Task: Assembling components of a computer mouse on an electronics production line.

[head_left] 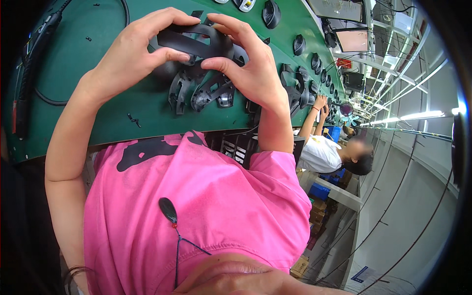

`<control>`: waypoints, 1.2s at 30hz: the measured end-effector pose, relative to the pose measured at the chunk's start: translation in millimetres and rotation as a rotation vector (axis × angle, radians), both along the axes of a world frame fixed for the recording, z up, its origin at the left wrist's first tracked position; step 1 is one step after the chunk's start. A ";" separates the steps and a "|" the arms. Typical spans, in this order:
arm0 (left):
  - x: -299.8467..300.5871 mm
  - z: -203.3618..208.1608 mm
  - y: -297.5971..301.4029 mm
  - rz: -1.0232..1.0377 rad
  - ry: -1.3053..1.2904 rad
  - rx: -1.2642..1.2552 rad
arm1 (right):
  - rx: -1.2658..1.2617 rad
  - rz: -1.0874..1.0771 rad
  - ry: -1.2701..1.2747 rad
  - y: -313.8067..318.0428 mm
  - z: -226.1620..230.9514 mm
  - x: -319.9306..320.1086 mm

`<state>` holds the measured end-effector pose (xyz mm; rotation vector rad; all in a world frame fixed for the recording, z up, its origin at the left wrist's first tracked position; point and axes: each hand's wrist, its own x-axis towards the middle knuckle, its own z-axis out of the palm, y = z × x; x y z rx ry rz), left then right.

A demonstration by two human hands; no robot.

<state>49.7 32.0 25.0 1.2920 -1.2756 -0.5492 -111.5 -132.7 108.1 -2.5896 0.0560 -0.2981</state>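
Observation:
My left hand (137, 46) and my right hand (255, 69) are closed on a black plastic mouse shell (196, 45) above the green table (73, 73). Both thumbs press its near edge while the fingers curl over its far side. A wide slot runs across the shell. Just below my hands lie loose curved black shell parts (216, 93), some partly hidden by the held piece. A few small dark pieces (132, 120) rest on the table nearer to me.
A black pen-shaped electric tool (37, 54) with a cable stands at the left. Several black mice (271, 14) and shells (295, 86) run along the table to the right. Further along, a co-worker in a white shirt (319, 153) works. A black crate (236, 147) sits below the edge.

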 end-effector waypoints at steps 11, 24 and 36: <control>-5.1 -9.7 -1.8 0.196 -0.419 -0.050 | -0.008 0.036 0.009 -7.0 -6.2 6.9; 0.6 -7.1 -2.7 0.632 -0.518 -0.029 | -0.258 -0.192 -0.191 -42.5 -9.1 31.3; -0.2 -1.4 -0.1 0.570 -0.492 -0.085 | -0.405 -0.861 0.170 -225.4 -114.5 78.6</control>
